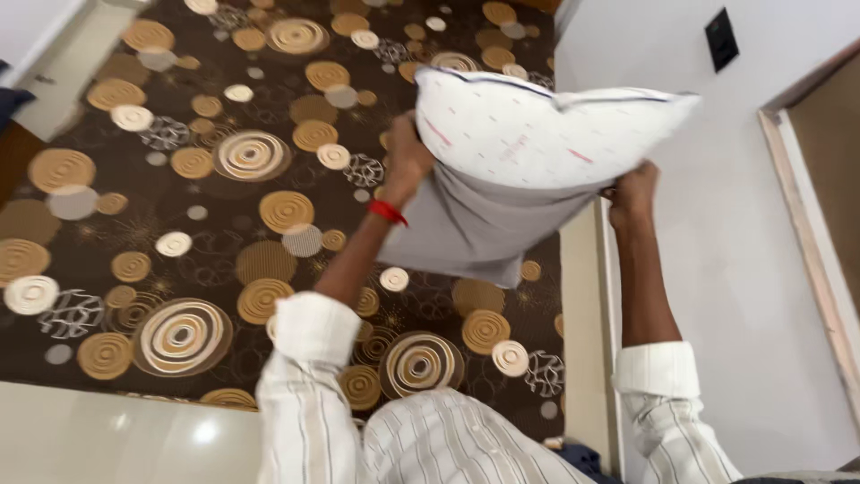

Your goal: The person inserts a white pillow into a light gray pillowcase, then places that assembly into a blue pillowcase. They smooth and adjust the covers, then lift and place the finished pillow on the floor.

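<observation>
Both hands raised ahead of the body. Left hand [408, 161] clenched on the near left edge of a white pillow [537, 134]; right hand [632, 193] clenched on its right lower corner. Pillow is held in the air at 12 o'clock from the torso, half inside a grey pillowcase [475, 229] that hangs slack below it. Red band [387, 212] on the left wrist.

Risk, as judged: the case sags loose, so it could slide off or bunch if either grip eases; the pillow could drop to the floor.

Surroundings: brown carpet [179, 224] with circle pattern from 9 to 12 o'clock, pale wall [743, 269] close at 3 o'clock, cramping right-side movement. Dark wall plate [720, 38] at 1 o'clock.
</observation>
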